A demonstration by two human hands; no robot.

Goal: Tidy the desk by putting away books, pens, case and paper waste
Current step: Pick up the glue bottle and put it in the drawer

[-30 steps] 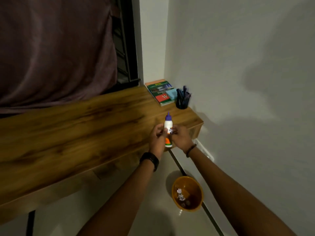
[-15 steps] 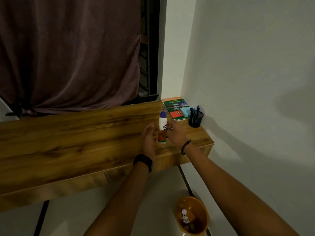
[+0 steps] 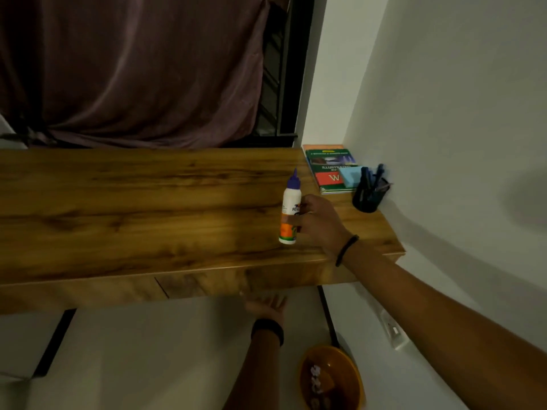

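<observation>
Right hand [image 3: 318,221] is wrapped around the glue bottle [image 3: 289,210], standing it upright on the table [image 3: 133,208], probably parking it near the books [image 3: 330,170] and pen cup [image 3: 368,196]. Left hand [image 3: 266,306] hangs loose and empty below the edge.

The glue bottle [image 3: 289,210] standing on the desk shows the letters "FEV" on its white label; the rest is covered by the right hand [image 3: 318,223]. On the green book [image 3: 330,170] at the far right corner, the cover reads "ILLUSTRATED", upside down from here, with a large white "W" on a red band. Smaller print there is too blurred to read.
</observation>
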